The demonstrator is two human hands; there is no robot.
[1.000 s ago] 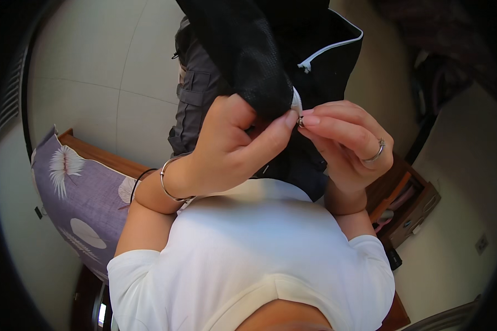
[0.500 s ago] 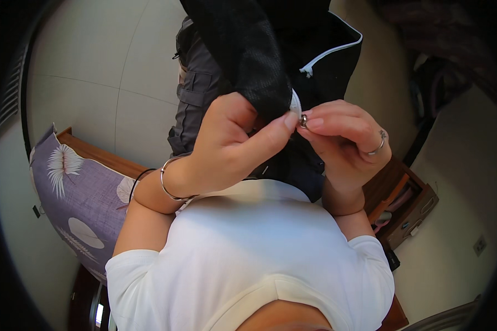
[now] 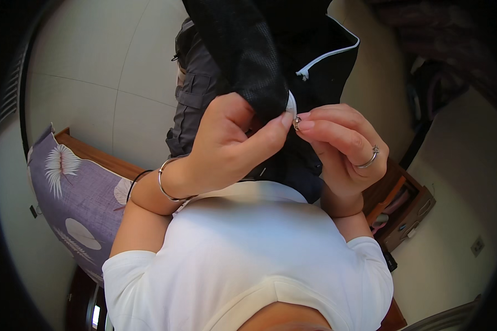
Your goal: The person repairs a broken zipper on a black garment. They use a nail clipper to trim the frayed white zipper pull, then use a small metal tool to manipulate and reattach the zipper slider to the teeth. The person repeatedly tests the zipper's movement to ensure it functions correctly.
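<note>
Pinching the end of a white zip strip [image 3: 292, 102] on a black fabric piece [image 3: 257, 63], a person's left hand [image 3: 221, 143] has its thumb pressed along the strip, the rest of its fingers curled behind the cloth. Just beyond the thumb tip, the right hand [image 3: 348, 146] grips a small metal piece [image 3: 297, 123], apparently a zip slider, its thumb and fingertips brought together on it. The metal piece sits right at the strip's lower end, in front of the person's white shirt [image 3: 254, 237] and above the lap, where grey cargo trousers [image 3: 192, 105] show beside the black cloth.

As far as can be judged, the work is at an early stage: strip and metal piece are brought up against each other, but whether the teeth run into the metal is too small to tell. A second white strip [image 3: 331, 57] edges the fabric further off, its end loose, apart from the first and touched by neither hand. The two strips lie unjoined.

A purple patterned cover [image 3: 91, 193] lies to the left, an open wooden drawer [image 3: 411, 215] to the right.
</note>
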